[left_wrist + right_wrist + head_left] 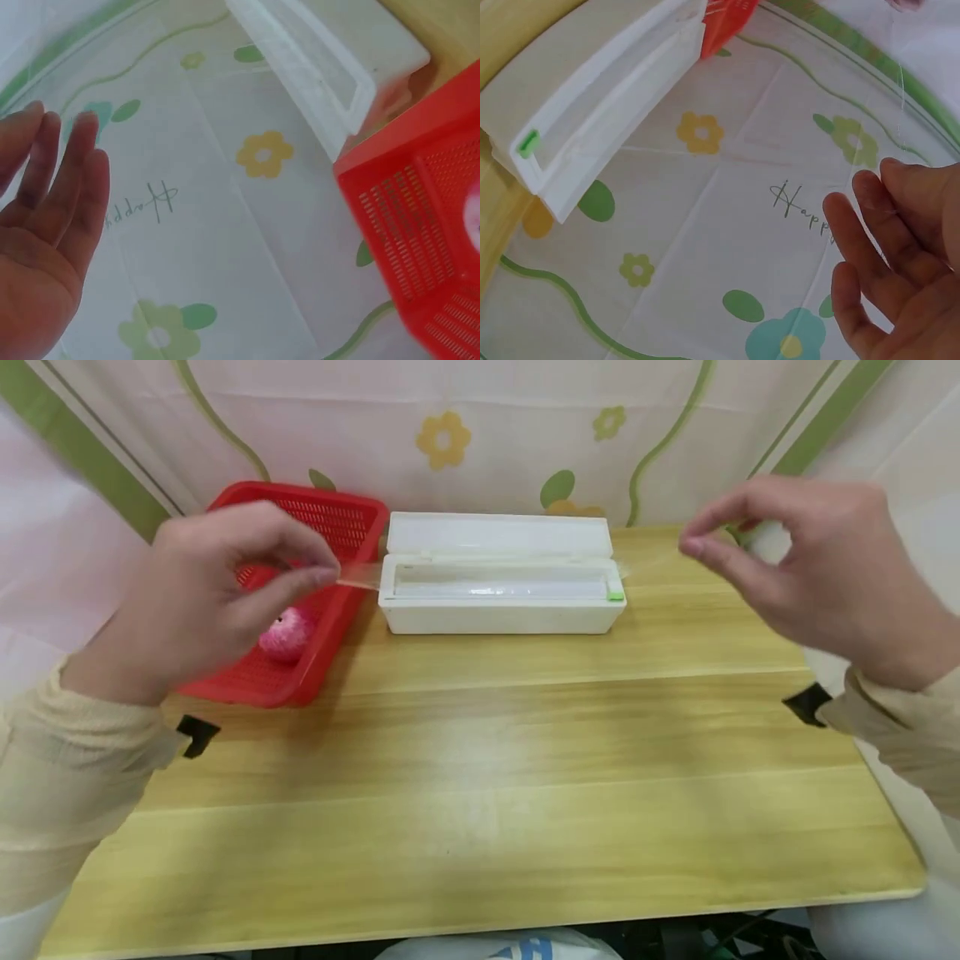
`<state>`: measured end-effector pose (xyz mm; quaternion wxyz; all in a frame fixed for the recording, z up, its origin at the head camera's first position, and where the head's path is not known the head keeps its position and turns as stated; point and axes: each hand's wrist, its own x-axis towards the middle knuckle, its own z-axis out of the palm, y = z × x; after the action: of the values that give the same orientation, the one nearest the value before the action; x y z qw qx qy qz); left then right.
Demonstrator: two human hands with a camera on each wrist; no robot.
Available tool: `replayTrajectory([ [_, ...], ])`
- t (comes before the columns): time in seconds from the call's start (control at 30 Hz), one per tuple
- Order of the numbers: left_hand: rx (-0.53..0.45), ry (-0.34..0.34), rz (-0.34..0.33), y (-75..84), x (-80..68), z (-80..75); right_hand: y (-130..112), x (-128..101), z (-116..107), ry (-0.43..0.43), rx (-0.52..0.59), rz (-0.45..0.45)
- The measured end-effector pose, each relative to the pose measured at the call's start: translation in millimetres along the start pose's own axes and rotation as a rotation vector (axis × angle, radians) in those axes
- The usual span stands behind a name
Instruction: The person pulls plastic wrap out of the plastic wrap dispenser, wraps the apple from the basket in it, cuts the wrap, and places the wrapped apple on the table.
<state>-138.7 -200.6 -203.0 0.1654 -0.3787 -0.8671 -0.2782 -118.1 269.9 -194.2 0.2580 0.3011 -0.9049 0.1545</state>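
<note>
A white cling-film dispenser box (498, 602) stands open at the back of the wooden table (487, 760), a roll of clear film inside. My left hand (326, 575) is raised left of the box and pinches a corner of the clear film (360, 578) between thumb and forefinger. Level with it, to the right of the box, my right hand (693, 542) pinches the film's other, barely visible end. The left wrist view shows the left hand's other fingers (52, 195) straight, beside the box lid (330, 67). In the right wrist view the fingers (900, 255) show with a film edge across them.
A red slotted basket (330, 527) sits left of the box with a pink fuzzy ball (287, 633) in it. A green slider (616, 596) marks the box's right end. A flower-print cloth (487, 443) hangs behind the table. Black clamps (806, 703) grip both table sides.
</note>
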Motion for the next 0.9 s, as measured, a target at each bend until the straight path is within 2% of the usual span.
replayTrajectory([
  [0.1,-0.036,-0.019,0.027,7.8,-16.5,6.7,-8.3,-18.9,1.0,-0.038,0.009,-0.051],
  [0.13,-0.039,-0.027,0.011,13.0,-22.2,9.1,-10.7,-23.9,1.5,-0.047,0.022,-0.064],
  [0.3,-0.037,-0.052,0.032,21.2,-54.3,25.1,-20.7,-44.5,11.0,-0.061,0.068,-0.162],
  [0.43,-0.075,-0.079,0.034,25.5,-74.7,38.1,-28.8,-58.9,21.8,-0.087,0.074,-0.236],
  [0.63,-0.131,-0.127,-0.011,24.8,-94.7,56.4,-34.3,-75.0,39.5,-0.100,0.133,-0.281],
  [0.77,-0.108,-0.172,-0.020,24.8,-105.6,67.6,-34.8,-86.4,49.7,-0.126,0.150,-0.307],
  [0.9,-0.062,-0.221,-0.027,27.2,-114.3,78.7,-34.8,-98.1,56.3,-0.202,0.163,-0.299],
])
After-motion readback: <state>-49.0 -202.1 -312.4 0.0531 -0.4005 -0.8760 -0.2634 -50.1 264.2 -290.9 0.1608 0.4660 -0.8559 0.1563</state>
